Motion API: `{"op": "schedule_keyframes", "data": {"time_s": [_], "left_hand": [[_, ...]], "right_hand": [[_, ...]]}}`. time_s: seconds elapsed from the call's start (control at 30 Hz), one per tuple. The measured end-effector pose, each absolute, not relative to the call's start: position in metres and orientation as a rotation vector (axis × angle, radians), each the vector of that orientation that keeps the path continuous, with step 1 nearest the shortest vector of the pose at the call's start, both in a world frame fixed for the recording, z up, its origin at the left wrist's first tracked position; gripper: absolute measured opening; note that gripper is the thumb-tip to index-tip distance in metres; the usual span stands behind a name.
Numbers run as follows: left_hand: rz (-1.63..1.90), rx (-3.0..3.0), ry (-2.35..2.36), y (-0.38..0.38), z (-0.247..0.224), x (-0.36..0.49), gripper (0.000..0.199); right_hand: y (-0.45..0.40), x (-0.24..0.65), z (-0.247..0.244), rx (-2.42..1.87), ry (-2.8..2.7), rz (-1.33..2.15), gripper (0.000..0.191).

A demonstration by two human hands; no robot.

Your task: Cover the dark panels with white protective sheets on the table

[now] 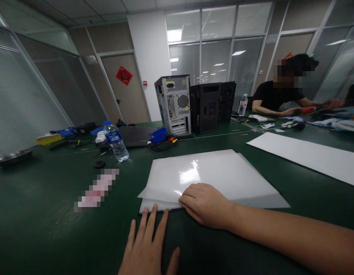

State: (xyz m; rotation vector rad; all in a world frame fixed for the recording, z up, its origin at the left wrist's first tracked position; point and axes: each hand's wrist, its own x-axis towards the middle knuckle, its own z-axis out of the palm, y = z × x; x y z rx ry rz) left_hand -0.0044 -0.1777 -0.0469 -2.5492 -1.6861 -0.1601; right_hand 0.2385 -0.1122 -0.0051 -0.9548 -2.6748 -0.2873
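Observation:
A flat white panel with a thin black edge (144, 207) lies on the green table in front of me. Over it is a glossy translucent sheet (165, 179), turned slightly askew, so its corners stick out past the panel at left and right. My right hand (207, 204) reaches in from the right, its fingers curled together at the sheet's near edge; the fingertips are partly hidden beneath the hand. With fingers spread, my left hand (148, 240) rests palm down at the panel's near left corner, fingertips at the edge and holding nothing.
Behind the panel stand an open computer case (177, 109) and black casings (208, 109). A water bottle (116, 141), a black cap-like disc (99, 164) and a blurred pink slip (98, 189) are to the left. A long white board (305, 154) lies right; beyond it a person (280, 95) works.

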Motion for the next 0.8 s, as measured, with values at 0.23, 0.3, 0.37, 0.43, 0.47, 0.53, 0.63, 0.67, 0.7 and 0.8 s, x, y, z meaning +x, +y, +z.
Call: {"op": "schedule_keyframes", "data": {"time_s": [0.23,0.3,0.37,0.43,0.47,0.53,0.63,0.67,0.7,0.8], "left_hand": [[-0.106,-2.57,-1.724,-0.178,-0.042,-0.002,0.069],[-0.098,-2.571,-1.717,-0.178,-0.041,-0.002,0.068],[-0.1,-2.567,-1.708,-0.178,-0.041,-0.002,0.068],[-0.101,-2.563,-1.712,-0.178,-0.041,-0.002,0.068],[-0.098,-2.562,-1.717,-0.178,-0.041,-0.002,0.068],[-0.086,-2.564,-1.725,-0.177,-0.041,-0.002,0.069],[-0.074,-2.563,-1.727,-0.177,-0.041,-0.002,0.069],[-0.072,-2.565,-1.725,-0.177,-0.041,-0.002,0.069],[-0.073,-2.565,-1.726,-0.177,-0.041,-0.002,0.069],[-0.092,-2.57,-1.718,-0.177,-0.042,-0.002,0.069]], "right_hand": [[-0.112,0.235,-0.009,-0.899,-2.7,-0.294,0.023],[-0.111,0.236,-0.009,-0.893,-2.698,-0.296,0.024],[-0.11,0.236,-0.009,-0.877,-2.695,-0.303,0.025],[-0.109,0.236,-0.009,-0.857,-2.694,-0.311,0.025],[-0.108,0.236,-0.01,-0.849,-2.693,-0.311,0.024],[-0.107,0.237,-0.011,-0.843,-2.687,-0.303,0.024],[-0.106,0.24,-0.012,-0.844,-2.69,-0.279,0.025],[-0.106,0.241,-0.012,-0.847,-2.692,-0.269,0.025],[-0.106,0.243,-0.012,-0.852,-2.694,-0.258,0.026],[-0.106,0.245,-0.011,-0.867,-2.69,-0.227,0.026]]}}
